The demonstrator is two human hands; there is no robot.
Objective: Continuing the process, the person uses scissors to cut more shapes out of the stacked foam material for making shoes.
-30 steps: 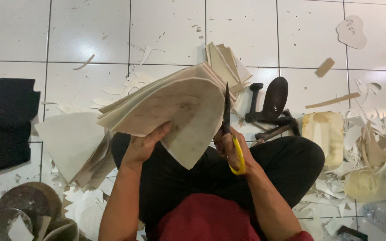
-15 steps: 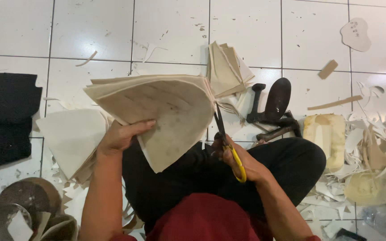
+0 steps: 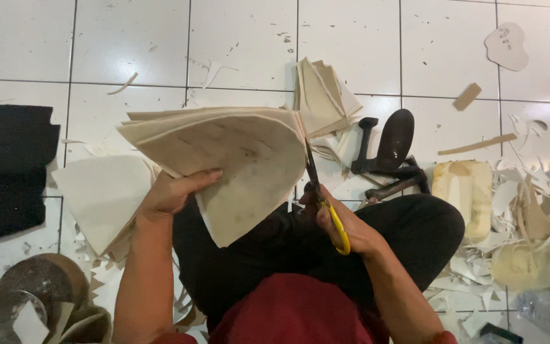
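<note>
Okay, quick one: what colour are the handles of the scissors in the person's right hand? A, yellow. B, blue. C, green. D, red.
A: the scissors in the right hand have yellow handle loops, their dark blades set against the edge of the stack of cream sheets that the left hand holds up.

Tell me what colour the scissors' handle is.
Yellow; the scissors in the right hand show best in the head view.

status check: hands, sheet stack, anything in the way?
Left hand grips cream sheet stack. Right hand works yellow-handled scissors at stack's right edge. Offcuts litter floor; cut line unobstructed.
</note>
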